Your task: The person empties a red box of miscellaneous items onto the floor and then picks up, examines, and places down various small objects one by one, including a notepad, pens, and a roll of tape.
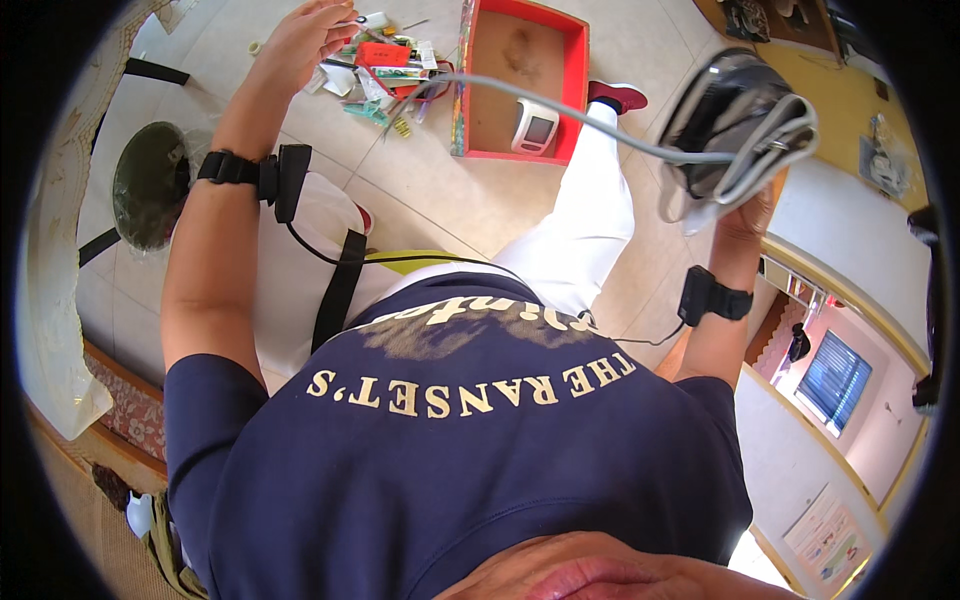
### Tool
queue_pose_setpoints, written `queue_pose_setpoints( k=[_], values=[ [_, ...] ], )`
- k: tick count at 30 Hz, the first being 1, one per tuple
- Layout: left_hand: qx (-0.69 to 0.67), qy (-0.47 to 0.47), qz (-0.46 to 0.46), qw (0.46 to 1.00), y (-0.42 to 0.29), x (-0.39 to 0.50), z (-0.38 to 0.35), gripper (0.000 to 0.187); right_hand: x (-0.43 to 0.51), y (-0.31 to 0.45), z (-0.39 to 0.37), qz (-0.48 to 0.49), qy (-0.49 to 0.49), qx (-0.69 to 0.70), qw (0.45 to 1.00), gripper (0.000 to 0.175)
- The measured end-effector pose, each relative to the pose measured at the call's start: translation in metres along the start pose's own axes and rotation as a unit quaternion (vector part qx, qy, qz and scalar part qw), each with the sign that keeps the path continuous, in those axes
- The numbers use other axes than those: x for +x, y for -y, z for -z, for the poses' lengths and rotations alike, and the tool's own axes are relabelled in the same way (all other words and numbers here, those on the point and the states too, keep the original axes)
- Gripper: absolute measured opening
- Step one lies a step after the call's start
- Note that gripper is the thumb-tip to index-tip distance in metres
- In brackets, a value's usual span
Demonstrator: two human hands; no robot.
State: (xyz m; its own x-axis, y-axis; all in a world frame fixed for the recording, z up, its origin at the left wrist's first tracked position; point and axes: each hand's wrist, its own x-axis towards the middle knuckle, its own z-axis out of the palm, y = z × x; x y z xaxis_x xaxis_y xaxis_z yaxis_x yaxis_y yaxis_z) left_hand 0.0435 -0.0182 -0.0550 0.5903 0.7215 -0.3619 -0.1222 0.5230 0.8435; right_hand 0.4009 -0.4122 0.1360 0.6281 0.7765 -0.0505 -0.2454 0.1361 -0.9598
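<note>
My right hand (pixel 752 212) grips a folded blood pressure cuff (pixel 739 127), dark with a grey edge and partly blurred. From the cuff a grey air tube (pixel 555 109) arcs left across a red-edged open box (pixel 581 82), and its free end hangs near the floor. Inside this box lies a white blood pressure monitor (pixel 535 127) with a grey screen. My left hand (pixel 319 34) is raised above a pile of small items (pixel 386 64) on the floor. Its fingers are bent, and whether they hold anything is unclear.
A dark round stool seat (pixel 152 186), partly wrapped in plastic, stands left of my leg. A lace-edged cloth (pixel 71 247) hangs at the far left. Black wrist devices (pixel 291 184) with cables sit on both forearms. A wooden-edged white cabinet (pixel 847 195) rises on the right.
</note>
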Motion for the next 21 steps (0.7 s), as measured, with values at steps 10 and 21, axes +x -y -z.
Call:
queue_pose_setpoints(
  k=[10, 21],
  values=[
    [0.134, 0.008, 0.017, 0.991, 0.008, 0.000, 0.001, 0.035, -0.011, 0.062, 0.020, 0.099, -0.102, 0.042, 0.989, 0.054],
    [0.151, 0.003, 0.053, 0.987, 0.013, 0.007, 0.007, 0.037, 0.035, -0.170, 0.037, -0.103, -0.137, -0.041, 0.984, 0.054]
  ],
)
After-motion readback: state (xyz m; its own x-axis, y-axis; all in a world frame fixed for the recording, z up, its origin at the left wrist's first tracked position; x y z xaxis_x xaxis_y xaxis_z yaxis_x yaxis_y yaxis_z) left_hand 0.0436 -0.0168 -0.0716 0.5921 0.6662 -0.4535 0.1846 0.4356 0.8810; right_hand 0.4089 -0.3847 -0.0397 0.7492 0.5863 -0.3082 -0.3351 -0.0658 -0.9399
